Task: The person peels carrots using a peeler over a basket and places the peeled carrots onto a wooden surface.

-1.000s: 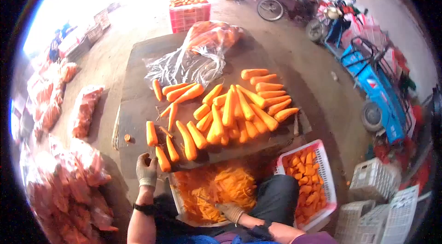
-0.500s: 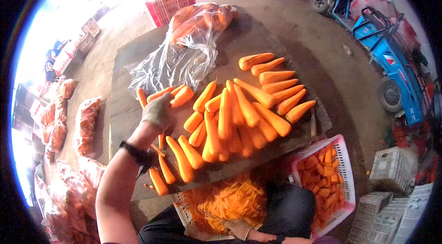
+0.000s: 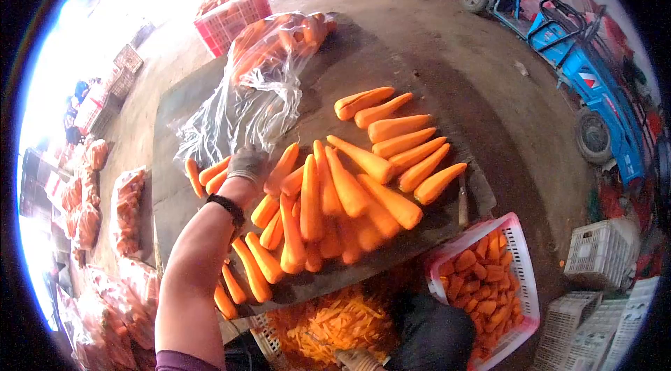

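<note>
My left hand (image 3: 248, 164), in a greyish glove, reaches over the board (image 3: 178, 193) at the lower edge of a clear plastic bag (image 3: 262, 102) that holds carrots. Its fingertips are hidden, so I cannot tell whether it grips anything. Right beside it lies a carrot (image 3: 282, 169), with more carrots (image 3: 213, 171) to its left. A pile of bright orange carrots (image 3: 346, 186) covers the middle of the board. At the bottom, my gloved right hand (image 3: 358, 360) is partly cut off, its fingers curled beside orange peelings (image 3: 342, 329); what it holds is unclear.
Cut carrot pieces fill a white and pink crate (image 3: 521, 266) at the right. A knife-like tool (image 3: 463, 204) lies by the board's right edge. Bagged carrots (image 3: 128, 213) stand on the floor at left. A red crate (image 3: 233, 18) is behind the board, a blue cart (image 3: 587, 84) at right.
My left hand has moved off the carrots at the left, forward and right to the bag's lower edge. The view has shifted, and my right hand sits lower in it.
</note>
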Demonstrator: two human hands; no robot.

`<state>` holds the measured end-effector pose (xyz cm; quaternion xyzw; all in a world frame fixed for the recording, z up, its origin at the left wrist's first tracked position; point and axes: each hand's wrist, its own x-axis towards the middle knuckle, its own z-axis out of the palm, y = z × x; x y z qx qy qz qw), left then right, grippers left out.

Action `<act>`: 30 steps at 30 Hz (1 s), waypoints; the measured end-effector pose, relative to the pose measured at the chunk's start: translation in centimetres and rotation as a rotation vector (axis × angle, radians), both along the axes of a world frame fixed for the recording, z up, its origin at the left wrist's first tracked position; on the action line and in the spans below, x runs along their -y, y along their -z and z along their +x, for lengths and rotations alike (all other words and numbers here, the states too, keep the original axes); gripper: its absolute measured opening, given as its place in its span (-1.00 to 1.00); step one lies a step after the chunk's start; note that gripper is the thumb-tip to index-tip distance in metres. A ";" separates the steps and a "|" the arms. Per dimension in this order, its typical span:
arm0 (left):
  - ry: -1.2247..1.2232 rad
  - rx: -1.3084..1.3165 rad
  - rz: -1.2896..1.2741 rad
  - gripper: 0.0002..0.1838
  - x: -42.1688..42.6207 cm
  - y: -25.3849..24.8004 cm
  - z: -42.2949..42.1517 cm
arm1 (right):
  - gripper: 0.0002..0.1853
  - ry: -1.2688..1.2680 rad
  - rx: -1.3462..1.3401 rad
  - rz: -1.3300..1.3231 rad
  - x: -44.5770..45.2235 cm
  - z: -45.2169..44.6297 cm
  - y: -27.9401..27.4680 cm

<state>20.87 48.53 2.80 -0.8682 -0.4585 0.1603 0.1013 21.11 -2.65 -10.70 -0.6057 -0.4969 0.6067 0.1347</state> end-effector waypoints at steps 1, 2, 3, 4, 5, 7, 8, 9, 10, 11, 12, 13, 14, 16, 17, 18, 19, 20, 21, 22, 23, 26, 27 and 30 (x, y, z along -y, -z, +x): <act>0.071 -0.056 -0.026 -0.77 0.5 -2.2 0.1 | -0.74 0.004 0.011 0.064 0.0 -0.1 -0.4; 0.141 -0.113 -0.055 -0.76 1.0 -4.1 -0.1 | -0.74 0.007 0.022 0.125 0.1 -0.3 -1.1; 0.209 -0.170 -0.083 -0.75 1.1 -5.1 -0.6 | -0.73 0.008 0.034 0.185 0.3 -0.6 -1.6; 0.181 -0.084 0.019 -0.73 0.8 -5.7 -1.9 | -0.72 0.025 0.089 0.304 0.8 -1.2 -0.2; 0.131 -0.021 0.023 -0.73 0.5 -6.8 -3.5 | -0.71 0.038 0.144 0.425 1.3 -2.0 2.1; 0.066 0.155 0.017 -0.74 0.7 -10.0 -6.9 | -0.69 0.032 0.173 0.545 2.0 -2.9 3.0; 0.055 0.266 0.006 -0.74 1.3 -12.1 -8.7 | -0.68 0.012 0.148 0.542 1.9 -3.0 2.8; 0.100 0.445 0.080 -0.75 2.9 -14.7 -10.8 | -0.67 -0.010 0.126 0.540 1.6 -2.8 2.2; 0.002 0.521 0.068 -0.74 4.6 -17.4 -12.4 | -0.67 0.021 0.016 0.342 1.2 -2.7 1.6; -0.095 0.596 0.052 -0.73 6.2 -19.6 -14.1 | -0.66 0.053 -0.091 0.139 0.4 -2.7 0.7; -0.292 0.746 -0.181 -0.72 7.7 -20.8 -16.8 | -0.65 0.086 -0.194 -0.065 -0.6 -2.5 -0.3; -0.518 0.886 -0.365 -0.71 9.2 -22.1 -19.5 | -0.67 0.098 -0.217 -0.066 -0.9 -2.3 -1.5; -0.690 1.051 -0.481 -0.71 11.8 -22.6 -21.7 | -0.67 0.111 -0.240 -0.068 -1.2 -2.0 -2.8; -0.836 1.335 -0.621 -0.70 18.0 -21.8 -25.3 | -0.57 0.154 -0.313 0.098 -1.0 -2.4 -1.9; -0.873 1.437 -0.688 -0.70 21.2 -20.5 -26.5 | -0.54 0.147 -0.293 0.112 -1.0 -2.3 -2.8; -0.912 1.530 -0.763 -0.70 24.4 -18.9 -27.3 | -0.52 0.140 -0.273 0.125 -1.1 -2.1 -3.8; -0.946 1.614 -0.843 -0.70 27.3 -17.1 -27.6 | -0.49 0.134 -0.253 0.138 -1.1 -2.0 -4.9; -0.991 1.696 -0.930 -0.69 30.2 -14.9 -27.4 | -0.51 0.140 -0.252 0.191 -1.0 -2.0 -5.2; -1.032 1.757 -1.008 -0.69 32.6 -13.0 -27.1 | -0.52 0.104 -0.158 0.257 -0.5 -2.4 -3.3; -1.067 1.805 -1.091 -0.69 34.8 -11.3 -26.7 | -0.54 0.069 -0.060 0.321 -0.1 -2.8 -1.5; -1.105 1.852 -1.173 -0.68 36.7 -9.6 -26.1 | -0.56 0.039 0.040 0.382 0.4 -3.2 0.5; -1.163 1.946 -1.350 -0.68 40.7 -6.5 -25.3 | -0.59 0.251 -0.169 0.130 0.5 -2.1 -3.9; -1.164 1.967 -1.394 -0.67 41.6 -5.9 -25.2 | -0.60 0.402 -0.292 0.002 0.5 -1.7 -6.2; -1.156 2.026 -1.483 -0.67 43.5 -4.8 -25.6 | -0.61 0.570 -0.367 -0.174 0.8 -1.9 -5.9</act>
